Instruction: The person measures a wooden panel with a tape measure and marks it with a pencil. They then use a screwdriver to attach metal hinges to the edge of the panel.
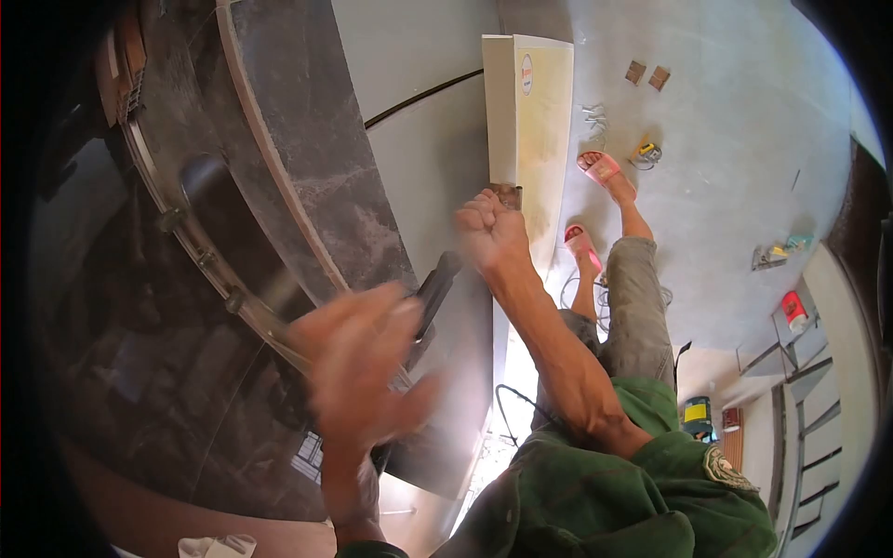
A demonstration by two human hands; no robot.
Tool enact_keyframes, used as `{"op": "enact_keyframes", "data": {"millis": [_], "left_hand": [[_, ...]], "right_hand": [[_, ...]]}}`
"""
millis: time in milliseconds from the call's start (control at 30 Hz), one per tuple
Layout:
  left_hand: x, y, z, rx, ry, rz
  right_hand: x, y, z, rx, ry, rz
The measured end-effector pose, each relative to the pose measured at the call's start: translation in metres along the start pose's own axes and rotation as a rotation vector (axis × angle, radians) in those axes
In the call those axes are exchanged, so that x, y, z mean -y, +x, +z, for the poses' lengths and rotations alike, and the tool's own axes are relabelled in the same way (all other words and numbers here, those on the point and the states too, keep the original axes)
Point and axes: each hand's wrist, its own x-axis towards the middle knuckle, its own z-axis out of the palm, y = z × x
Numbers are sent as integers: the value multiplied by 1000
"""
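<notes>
My right hand [493,228] is closed in a fist at the edge of a long white-and-cream board [544,130]. A small brown piece [508,195] sticks out from the fist against the board; most of it is hidden by the fingers. My left hand [367,363] is smeared by motion, thumb apart from the fingers, with nothing visible in it. It hovers over dark, glossy marble-look panels [307,121]. Between the two hands is a long black object [435,293], partly covered by the left hand.
A yellow tape measure [649,152] and two brown pieces [647,75] lie on the pale floor near my pink sandals [609,172]. A cable [605,302] loops by my feet. A red container [794,312] and a dark can with a yellow label [698,414] stand to the right.
</notes>
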Motion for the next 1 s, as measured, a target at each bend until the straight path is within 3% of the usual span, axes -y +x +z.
{"op": "enact_keyframes", "data": {"millis": [133,267,400,467,700,900,1000], "left_hand": [[-18,-13,-41,-99,-107,-172],[-20,-18,-11,-83,-88,-290],[6,6,54,-41,9,-273],[15,15,67,-38,23,-264],[-21,-19,2,-100,-98,-354],[10,6,55,-33,40,-306],[17,12,55,-29,64,-299]], "right_hand": [[4,0,-3,22,-76,-10],[18,19,-29,138,-176,-61],[7,10,-12,57,-175,-120],[14,16,-21,110,-119,-62],[6,9,-14,97,-144,-113],[1,0,-5,91,-50,-73],[12,14,-21,193,-25,38]]}}
